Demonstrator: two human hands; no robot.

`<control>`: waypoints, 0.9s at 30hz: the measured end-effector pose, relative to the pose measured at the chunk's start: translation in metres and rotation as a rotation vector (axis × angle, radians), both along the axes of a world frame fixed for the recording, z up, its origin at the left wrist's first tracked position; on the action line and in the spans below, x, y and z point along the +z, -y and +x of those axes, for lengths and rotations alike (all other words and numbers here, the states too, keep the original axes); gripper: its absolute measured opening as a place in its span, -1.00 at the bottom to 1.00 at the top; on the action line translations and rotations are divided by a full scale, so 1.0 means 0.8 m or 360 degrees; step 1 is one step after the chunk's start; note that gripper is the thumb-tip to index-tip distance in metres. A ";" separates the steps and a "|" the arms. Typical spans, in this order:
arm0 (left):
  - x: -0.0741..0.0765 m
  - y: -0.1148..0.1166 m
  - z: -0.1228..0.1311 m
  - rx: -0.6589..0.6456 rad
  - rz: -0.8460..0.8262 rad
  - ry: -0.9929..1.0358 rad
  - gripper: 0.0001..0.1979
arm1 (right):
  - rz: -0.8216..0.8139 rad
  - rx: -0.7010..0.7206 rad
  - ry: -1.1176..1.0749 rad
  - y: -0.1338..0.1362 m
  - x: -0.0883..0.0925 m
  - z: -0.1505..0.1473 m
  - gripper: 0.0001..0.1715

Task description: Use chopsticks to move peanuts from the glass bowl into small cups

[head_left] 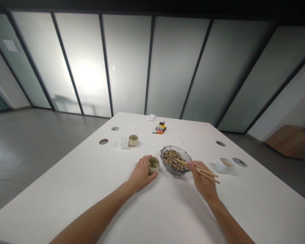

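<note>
My left hand [141, 173] is wrapped round the left side of a small greenish cup [154, 169] standing on the table. Some dark seeds lie at the bottom of that cup. In my right hand [203, 181] is a pair of wooden chopsticks [205, 173], their tips down among the sunflower seeds [173, 159]. Those seeds fill much of a clear glass bowl [184, 154] with a wavy rim, just right of the cup. Whether the chopstick tips pinch a seed is too small to tell.
On the white table [132, 217], a second greenish cup [133, 140] stands beside a clear plastic container [123, 142]. A white container [225, 166] with pale contents is at the right. Farther back are a yellow toy vehicle [162, 126], an orange carrot-like item [159, 132] and a white box [151, 117].
</note>
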State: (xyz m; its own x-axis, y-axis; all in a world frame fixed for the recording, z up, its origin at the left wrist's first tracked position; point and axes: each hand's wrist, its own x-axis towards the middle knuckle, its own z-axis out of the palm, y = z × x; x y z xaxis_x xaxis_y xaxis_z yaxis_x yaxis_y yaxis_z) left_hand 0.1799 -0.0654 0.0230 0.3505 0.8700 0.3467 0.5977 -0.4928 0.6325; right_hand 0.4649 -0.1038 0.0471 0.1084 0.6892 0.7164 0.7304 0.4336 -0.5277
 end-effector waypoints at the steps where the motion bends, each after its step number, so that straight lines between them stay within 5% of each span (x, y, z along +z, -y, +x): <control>1: 0.000 0.000 0.000 0.0000 0.0001 -0.0001 -0.34 | 0.0006 0.0006 -0.0012 0.000 0.000 -0.001 -0.52; 20: 0.003 0.001 0.000 -0.0002 -0.0011 -0.0020 -0.34 | -0.0005 -0.0040 -0.0050 0.002 0.005 0.002 -0.51; 27: 0.002 0.002 0.000 0.0007 -0.0007 -0.0014 -0.34 | -0.0045 0.0002 -0.0315 0.014 0.019 -0.013 -0.53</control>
